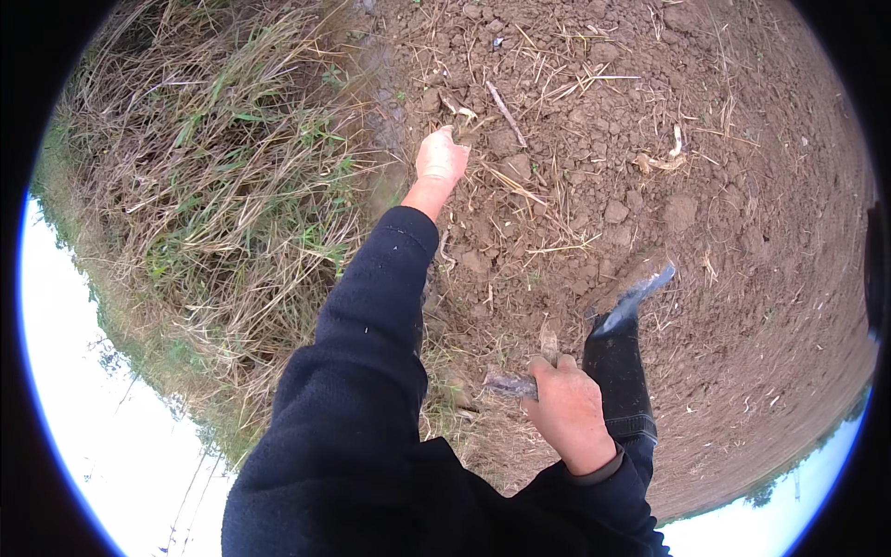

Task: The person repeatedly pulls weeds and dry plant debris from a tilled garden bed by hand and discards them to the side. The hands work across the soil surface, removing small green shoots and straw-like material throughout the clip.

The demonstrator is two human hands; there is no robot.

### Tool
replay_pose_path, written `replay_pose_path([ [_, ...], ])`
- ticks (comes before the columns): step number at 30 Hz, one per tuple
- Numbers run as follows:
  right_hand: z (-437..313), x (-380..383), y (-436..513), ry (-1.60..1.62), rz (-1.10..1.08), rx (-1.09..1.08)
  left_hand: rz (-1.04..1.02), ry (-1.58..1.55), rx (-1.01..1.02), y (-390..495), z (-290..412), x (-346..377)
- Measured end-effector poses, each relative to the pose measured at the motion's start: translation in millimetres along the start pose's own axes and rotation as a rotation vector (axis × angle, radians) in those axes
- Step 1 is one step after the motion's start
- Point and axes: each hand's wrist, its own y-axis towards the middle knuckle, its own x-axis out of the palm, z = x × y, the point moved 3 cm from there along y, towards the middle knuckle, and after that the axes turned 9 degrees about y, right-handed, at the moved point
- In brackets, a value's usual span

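My left hand (442,154) reaches forward, low over the soil, at the border between grass and bare earth. Its back faces me and its fingers are curled out of sight, so whether it grips anything is hidden. Just beyond it lies a pale, dry piece of plant stalk (459,109). Nearer my body, my right hand (567,407) is closed around short, thick, stick-like pieces. One muddy grey-brown piece (510,384) juts out to the left, and a paler one (549,346) points forward past the fingers.
Dense dry and green grass (230,188) covers the left side. Crumbly brown soil (738,244) spreads to the right. A thin stick (506,113) and a pale dry stalk (661,161) lie there. My black-clad leg (618,376) ends at a shiny grey, muddy shape (637,296), possibly footwear.
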Motion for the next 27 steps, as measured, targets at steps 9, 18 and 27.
replay_pose_path([
  [9,-6,20,15,-0.014,-0.021,-0.013,-0.222,0.335,0.307,-23,-28,0],
  [18,9,5,26,0.055,0.226,-0.005,-0.026,0.195,0.259,-126,-108,-106],
  [27,-10,-74,-94,0.5,0.791,-0.077,0.724,0.42,0.251,-220,-234,-439],
])
